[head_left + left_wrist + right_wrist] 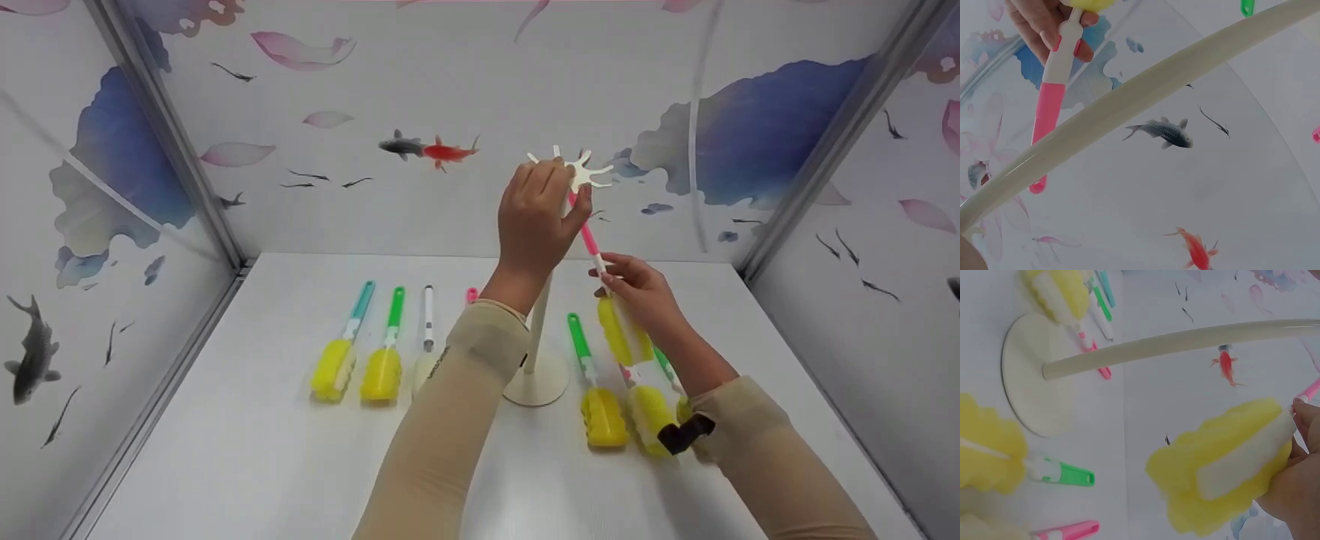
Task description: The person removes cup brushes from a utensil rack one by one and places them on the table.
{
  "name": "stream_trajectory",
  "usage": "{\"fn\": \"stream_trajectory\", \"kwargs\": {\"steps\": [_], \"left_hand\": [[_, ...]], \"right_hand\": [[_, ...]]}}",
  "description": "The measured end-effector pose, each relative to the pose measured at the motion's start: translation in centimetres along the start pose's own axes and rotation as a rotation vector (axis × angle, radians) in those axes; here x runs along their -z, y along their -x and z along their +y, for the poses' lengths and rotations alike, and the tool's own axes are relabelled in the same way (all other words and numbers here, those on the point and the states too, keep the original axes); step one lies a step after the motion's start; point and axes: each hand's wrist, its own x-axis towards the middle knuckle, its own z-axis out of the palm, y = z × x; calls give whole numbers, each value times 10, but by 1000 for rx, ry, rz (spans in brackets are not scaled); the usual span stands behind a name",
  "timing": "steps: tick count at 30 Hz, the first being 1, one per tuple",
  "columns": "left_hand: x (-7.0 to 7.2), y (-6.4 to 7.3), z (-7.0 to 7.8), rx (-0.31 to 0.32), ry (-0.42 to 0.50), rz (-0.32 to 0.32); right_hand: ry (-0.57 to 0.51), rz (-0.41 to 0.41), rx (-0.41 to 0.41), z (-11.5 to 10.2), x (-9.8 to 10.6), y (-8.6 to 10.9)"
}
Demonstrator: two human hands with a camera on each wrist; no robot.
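A cream stand (540,322) has a round base and a ring of prongs (592,175) on top. My left hand (534,217) grips this top, its fingers behind and thumb at the front. Below and to the right, my right hand (641,291) pinches a sponge bottle brush (627,330) by the white neck of its handle. The brush hangs tilted, yellow-and-white sponge (1230,461) down and pink handle (1048,109) up. In the head view its handle tip reaches just under the prongs, beside my left thumb.
Left of the stand, a teal-handled brush (335,369), a green-handled brush (382,373) and a white-handled one (428,315) lie on the white table (225,435). A green-handled brush (603,416) and others lie right, partly under my right arm. Patterned panels (420,82) enclose the table.
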Motion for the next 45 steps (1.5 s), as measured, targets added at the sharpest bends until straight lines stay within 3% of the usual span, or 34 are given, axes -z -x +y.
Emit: {"fn": "stream_trajectory", "kwargs": {"steps": [19,31,39,45], "left_hand": [[1,0,-1,-10,-69,7],[1,-2,-4,-66,-87,53],[2,-2,-4,-78,-90,57],[2,-1,-5,-77,-87,55]], "right_hand": [[179,16,-78,23,30,19],[336,59,-80,31,57,35],[386,95,-56,45,72,43],[423,112,-97,51,86,49]]}}
